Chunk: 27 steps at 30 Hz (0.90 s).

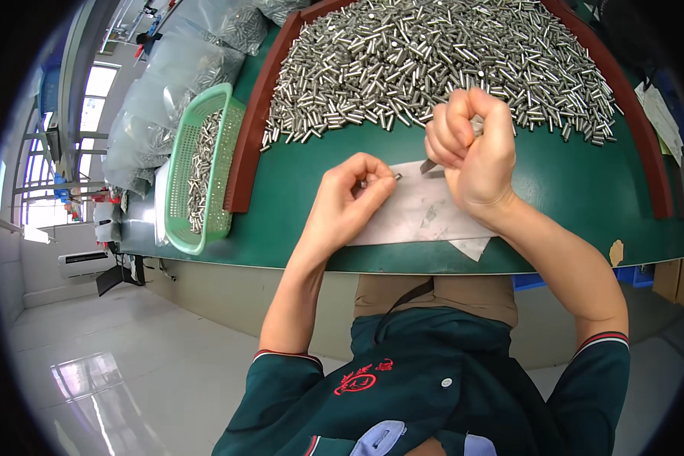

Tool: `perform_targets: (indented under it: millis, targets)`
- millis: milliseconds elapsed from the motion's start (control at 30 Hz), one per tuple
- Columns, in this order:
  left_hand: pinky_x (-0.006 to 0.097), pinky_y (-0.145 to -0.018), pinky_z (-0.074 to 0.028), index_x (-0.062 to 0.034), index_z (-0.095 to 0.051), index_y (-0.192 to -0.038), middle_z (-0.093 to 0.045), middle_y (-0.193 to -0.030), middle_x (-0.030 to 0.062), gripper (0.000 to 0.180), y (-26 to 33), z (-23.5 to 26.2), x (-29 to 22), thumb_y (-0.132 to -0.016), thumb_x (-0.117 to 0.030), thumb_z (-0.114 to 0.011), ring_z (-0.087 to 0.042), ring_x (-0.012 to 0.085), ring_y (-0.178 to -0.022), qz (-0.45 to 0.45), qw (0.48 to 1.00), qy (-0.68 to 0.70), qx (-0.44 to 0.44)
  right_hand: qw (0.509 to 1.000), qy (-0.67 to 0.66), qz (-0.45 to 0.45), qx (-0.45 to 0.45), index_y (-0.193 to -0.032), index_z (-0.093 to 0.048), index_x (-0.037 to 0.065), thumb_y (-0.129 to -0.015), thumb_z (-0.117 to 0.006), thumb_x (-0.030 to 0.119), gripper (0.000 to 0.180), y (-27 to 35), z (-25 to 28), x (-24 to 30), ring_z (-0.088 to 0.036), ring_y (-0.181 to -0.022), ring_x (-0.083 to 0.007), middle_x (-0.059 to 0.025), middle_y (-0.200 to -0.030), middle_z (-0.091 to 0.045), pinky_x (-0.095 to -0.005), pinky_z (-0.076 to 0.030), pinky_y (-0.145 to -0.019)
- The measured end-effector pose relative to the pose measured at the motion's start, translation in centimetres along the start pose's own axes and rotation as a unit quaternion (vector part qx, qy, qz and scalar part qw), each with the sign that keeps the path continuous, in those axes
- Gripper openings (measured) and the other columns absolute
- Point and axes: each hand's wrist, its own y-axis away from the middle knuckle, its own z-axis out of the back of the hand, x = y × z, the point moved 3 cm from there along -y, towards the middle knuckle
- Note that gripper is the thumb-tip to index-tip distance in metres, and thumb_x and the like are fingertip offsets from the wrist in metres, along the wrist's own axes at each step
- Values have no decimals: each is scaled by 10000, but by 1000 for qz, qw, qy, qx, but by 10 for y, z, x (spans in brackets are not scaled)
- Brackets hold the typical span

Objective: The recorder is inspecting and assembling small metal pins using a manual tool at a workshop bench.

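Note:
Between the thumb and forefinger of my left hand (353, 199) is a small metal pin (398, 176), its end just past the fingertips. My right hand (475, 152) is closed in a fist around a narrow, flat grey metal tool (428, 166). The tool's tip sticks out below the fist toward the pin, a little apart from it. What the rest of the tool looks like is hidden in the hand. Both hands are over a whitish sheet (418, 213) with grey smudges, lying on the green tabletop (296, 175).
A large heap of metal pins (433, 61) covers the far part of the table, between dark red side rails (252, 144) (623, 99). On the left stand a green plastic basket (224, 190) with more pins and several clear bags (167, 83) of parts.

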Motion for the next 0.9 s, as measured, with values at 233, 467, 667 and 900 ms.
perform_targets:
  millis: [233, 467, 667, 900]
  targets:
    - [181, -552, -354, -14, -510, -918, -460, -780, 39, 131, -6, 1, 11, -836, -111, -544, -394, 82, -674, 129, 809, 564, 102, 1000, -2, -12, -10, -519, -279, 94, -815, -281, 205, 316, 3, 1, 0, -171, -373, -67, 18, -428, -242, -232, -146, -357]
    - [209, -559, -396, 0, -506, -906, -486, -766, 67, 183, -16, 8, 8, -876, -177, -469, -433, 124, -642, 159, 833, 529, -7, 999, 11, -24, -18, -518, -279, 97, -810, -290, 205, 311, 1, 1, 1, -171, -380, -67, 19, -426, -239, -233, -151, -363]
    - [213, -464, -302, -21, -594, -803, -444, -556, -20, 93, -41, 43, 14, -775, -109, -606, -366, 71, -483, -19, 988, 44, -144, 999, -7, -44, -20, -510, -274, 101, -819, -292, 216, 331, 1, -1, 0, -167, -382, -69, 19, -426, -233, -232, -154, -368]
    - [301, -472, -396, -50, -609, -800, -517, -569, 86, 107, -56, 40, 9, -710, -95, -646, -510, 201, -483, -248, 873, -394, -142, 999, 5, -45, -27, -513, -276, 101, -815, -294, 216, 324, 0, 1, 0, -173, -387, -69, 18, -431, -239, -232, -153, -369]
